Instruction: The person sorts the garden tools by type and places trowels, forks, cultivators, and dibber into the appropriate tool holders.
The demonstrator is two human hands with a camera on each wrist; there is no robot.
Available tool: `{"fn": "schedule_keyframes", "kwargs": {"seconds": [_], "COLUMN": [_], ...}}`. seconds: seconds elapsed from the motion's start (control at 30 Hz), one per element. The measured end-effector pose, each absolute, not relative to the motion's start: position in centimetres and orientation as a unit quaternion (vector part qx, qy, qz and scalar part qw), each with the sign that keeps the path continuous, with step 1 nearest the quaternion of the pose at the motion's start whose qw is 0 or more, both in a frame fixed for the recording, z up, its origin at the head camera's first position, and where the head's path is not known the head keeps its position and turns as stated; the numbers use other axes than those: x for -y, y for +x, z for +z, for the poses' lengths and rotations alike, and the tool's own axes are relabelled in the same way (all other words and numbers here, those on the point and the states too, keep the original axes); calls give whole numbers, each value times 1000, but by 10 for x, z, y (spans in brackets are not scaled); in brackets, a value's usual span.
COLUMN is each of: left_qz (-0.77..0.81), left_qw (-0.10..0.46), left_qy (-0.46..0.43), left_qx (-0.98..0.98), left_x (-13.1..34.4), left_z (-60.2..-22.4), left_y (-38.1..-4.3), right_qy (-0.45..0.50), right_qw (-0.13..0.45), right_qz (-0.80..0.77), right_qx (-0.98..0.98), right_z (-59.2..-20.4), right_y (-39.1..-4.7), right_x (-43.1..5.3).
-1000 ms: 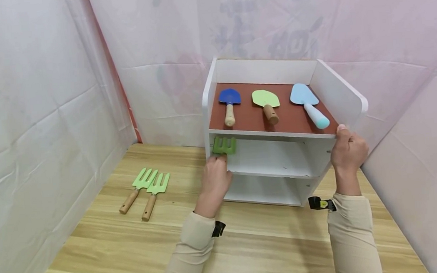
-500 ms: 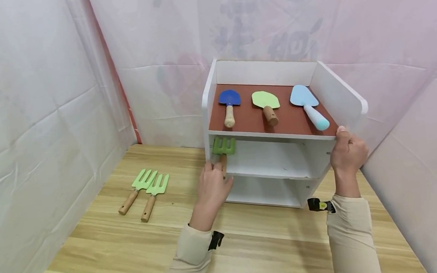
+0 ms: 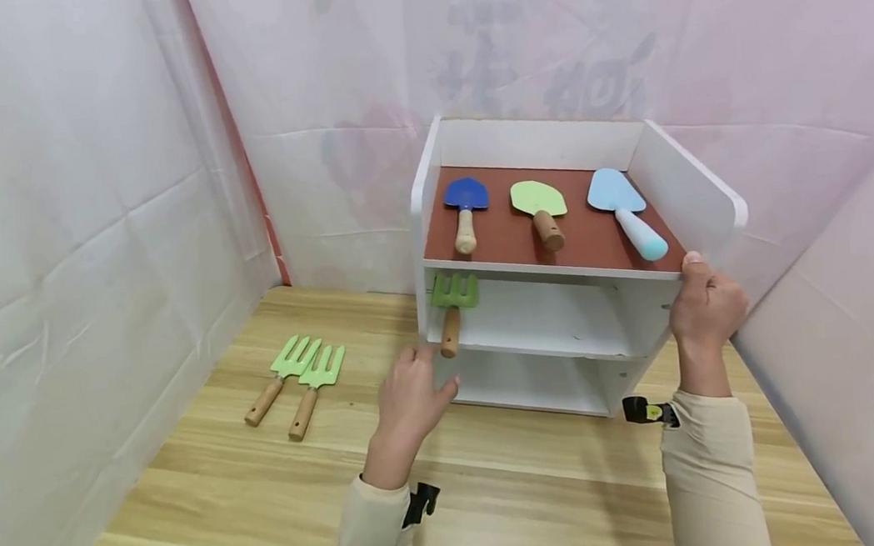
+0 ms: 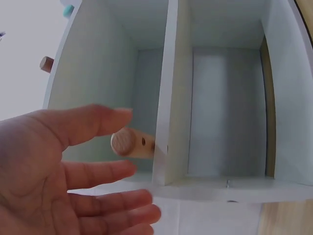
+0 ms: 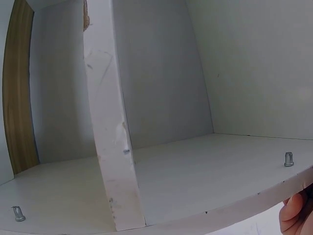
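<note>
A green hand fork (image 3: pixel 450 315) with a wooden handle lies on the middle shelf at its left end, the handle jutting over the front edge. My left hand (image 3: pixel 407 400) is just below and left of that handle; in the left wrist view its fingers are spread, apart from the fork's handle end (image 4: pixel 128 142). With the thumb on top, my right hand (image 3: pixel 705 302) grips the front right corner of the white shelf unit (image 3: pixel 542 271). Only a few of its fingers (image 5: pixel 293 213) show in the right wrist view.
On the brown top lie a dark blue trowel (image 3: pixel 467 213), a light green trowel (image 3: pixel 540 212) and a light blue trowel (image 3: pixel 626 213). Two more green hand forks (image 3: pixel 283 378) overlap on the wooden table (image 3: pixel 495 486) to the left. Pale sheeting hangs around.
My left hand has let go of the hand fork and drawn back down and left, its fingers opening. The fork stays on the shelf. My right hand keeps its hold.
</note>
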State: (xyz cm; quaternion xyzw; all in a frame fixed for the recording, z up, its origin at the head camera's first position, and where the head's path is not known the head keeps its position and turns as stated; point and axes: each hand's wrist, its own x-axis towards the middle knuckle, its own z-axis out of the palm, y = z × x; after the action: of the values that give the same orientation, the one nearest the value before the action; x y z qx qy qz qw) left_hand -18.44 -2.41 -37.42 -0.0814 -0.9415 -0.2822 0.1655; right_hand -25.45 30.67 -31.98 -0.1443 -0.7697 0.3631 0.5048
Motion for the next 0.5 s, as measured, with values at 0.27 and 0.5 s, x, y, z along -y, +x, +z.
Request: {"fn": "schedule_keyframes", "kwargs": {"seconds": [0.27, 0.5], "left_qz": [-264, -260], "left_qw": [53, 11], "left_qy": [-124, -126], "left_qx": [955, 957], "left_x": [38, 48], "left_z": [-390, -400], "left_y": [-176, -172], "right_qy": [-141, -132], "right_qw": [506, 509], "right_qz": [367, 364], "right_qx": [768, 769], "right_z": [-317, -319], "right_y": [-251, -253], "right_x": [-308, -308]}}
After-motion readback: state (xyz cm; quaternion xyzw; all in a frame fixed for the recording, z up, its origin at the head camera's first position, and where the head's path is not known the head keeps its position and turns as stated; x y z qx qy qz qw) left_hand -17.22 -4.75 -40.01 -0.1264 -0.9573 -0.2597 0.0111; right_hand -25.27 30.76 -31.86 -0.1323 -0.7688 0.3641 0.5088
